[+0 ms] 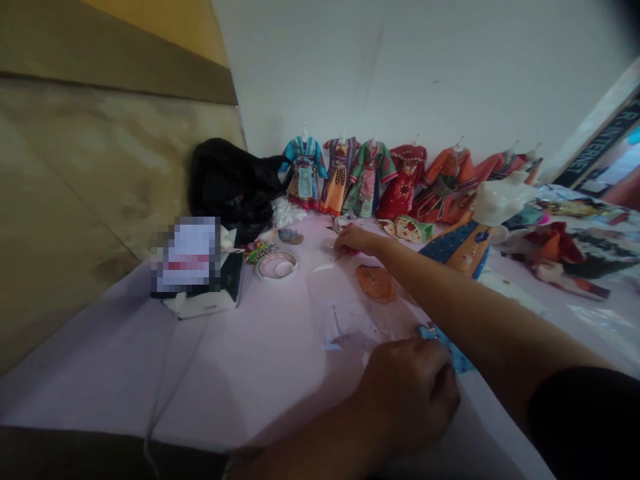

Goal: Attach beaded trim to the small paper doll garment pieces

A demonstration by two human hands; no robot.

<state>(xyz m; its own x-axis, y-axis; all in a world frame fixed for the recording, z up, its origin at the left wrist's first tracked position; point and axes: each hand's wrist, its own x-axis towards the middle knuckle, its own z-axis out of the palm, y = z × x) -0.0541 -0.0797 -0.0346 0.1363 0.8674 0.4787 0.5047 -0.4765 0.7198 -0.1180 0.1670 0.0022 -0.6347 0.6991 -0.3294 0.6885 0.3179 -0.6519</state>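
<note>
My right hand (354,241) reaches far across the table, fingers bent down and closed at the tabletop. Whatever its fingertips hold is too small to make out. Close to me, my left hand (413,390) is curled closed, its fingers turned away from view. A blue patterned doll garment (457,357) lies beside and partly behind this hand. Between the hands are an orange fabric piece (376,283) and a clear plastic sheet (345,320) with small dark bits on it.
Small doll dresses (373,177) stand along the wall. A white bust form (503,197) and a blue-and-tan skirt (463,247) are at right. On the left are a round tape roll (277,265), a phone (189,257) with a cable, and a black bag (235,180).
</note>
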